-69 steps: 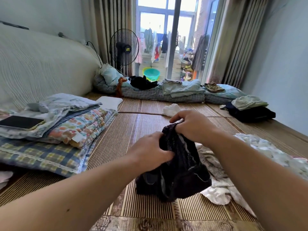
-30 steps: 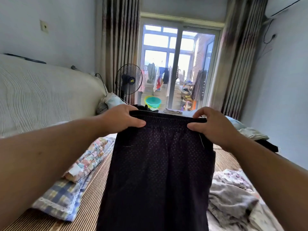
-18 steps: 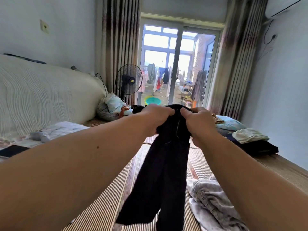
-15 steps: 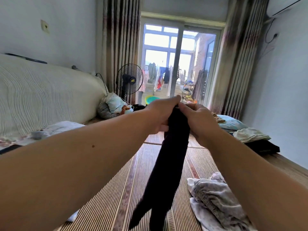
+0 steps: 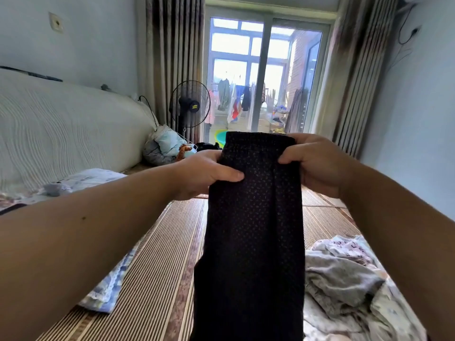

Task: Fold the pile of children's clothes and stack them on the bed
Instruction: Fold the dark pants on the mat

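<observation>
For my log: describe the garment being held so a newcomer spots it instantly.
Start at the striped woven bed mat; above its middle, the left hand and right hand hold up black dotted-mesh trousers by the waistband. Unlike the pale crumpled clothes lying to their right, they are dark and hang in a narrow strip.

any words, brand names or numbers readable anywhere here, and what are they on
No text can be read.
Yellow label on the hub of the black pedestal fan: too small and blurred to read.
Dark dotted mesh trousers, gripped by the left hand and right hand: no label shows.
</observation>
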Motion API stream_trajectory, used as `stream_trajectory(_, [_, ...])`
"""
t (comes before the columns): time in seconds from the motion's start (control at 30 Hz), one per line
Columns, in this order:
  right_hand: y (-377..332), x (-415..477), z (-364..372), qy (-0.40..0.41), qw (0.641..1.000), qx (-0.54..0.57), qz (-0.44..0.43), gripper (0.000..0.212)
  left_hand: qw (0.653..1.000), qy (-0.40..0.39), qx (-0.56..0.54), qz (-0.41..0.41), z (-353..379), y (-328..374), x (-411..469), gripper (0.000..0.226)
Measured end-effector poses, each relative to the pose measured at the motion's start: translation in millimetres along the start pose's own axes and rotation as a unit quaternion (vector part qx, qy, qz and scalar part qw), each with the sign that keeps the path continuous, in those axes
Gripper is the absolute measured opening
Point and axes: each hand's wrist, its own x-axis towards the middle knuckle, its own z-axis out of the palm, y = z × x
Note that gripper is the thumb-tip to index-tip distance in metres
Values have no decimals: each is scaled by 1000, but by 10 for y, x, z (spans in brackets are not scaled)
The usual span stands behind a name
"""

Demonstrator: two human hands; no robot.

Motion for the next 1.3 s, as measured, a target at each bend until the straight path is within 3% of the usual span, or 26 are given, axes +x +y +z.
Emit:
stream_trajectory(0.1, [67, 79, -87, 45, 990, -133, 12, 29, 999, 25, 13, -15, -51, -104, 138, 19])
stream_trajectory(0.23, [345, 308, -130, 91, 950, -298, 23, 27, 984, 77, 158, -10, -29, -253, 385, 12])
stream_trajectory(0.37, [684, 617, -152, 111, 946, -301, 54, 35, 956, 153, 251, -15, -53, -381, 718, 10])
stream_trajectory(0.57, [752, 774, -140, 200, 909, -354, -92, 37, 901, 286, 320, 64, -190, -338, 1018, 16])
stream_trajectory(0.7, [806, 623, -88, 198, 912, -338, -118, 34, 864, 303, 382, 126, -191, -461, 936, 17])
stream_trajectory(0.83, [1178, 238, -20, 129, 927, -349, -54, 37, 912, 195, 351, 85, -69, -897, 524, 19])
stream_trajectory(0.97, [1795, -397, 112, -26, 945, -321, 63, 34, 955, 39, 293, -25, 174, -1657, -17, 16])
stream_trajectory(1.07, [2259, -830, 230, -129, 925, -323, 155, 31, 930, -56, 344, -116, 426, -2173, -439, 13])
stream_trajectory(1.17, [2499, -1085, 331, -227, 904, -283, 225, 27, 891, -174, 396, -138, 599, -2420, -714, 13])
stream_trajectory(1.23, [2532, -1123, 334, -250, 903, -249, 245, 20, 872, -233, 403, -149, 631, -2432, -748, 12])
stream_trajectory(1.3, [2513, -1082, 293, -254, 912, -198, 255, 15, 877, -254, 357, -197, 618, -2381, -713, 9])
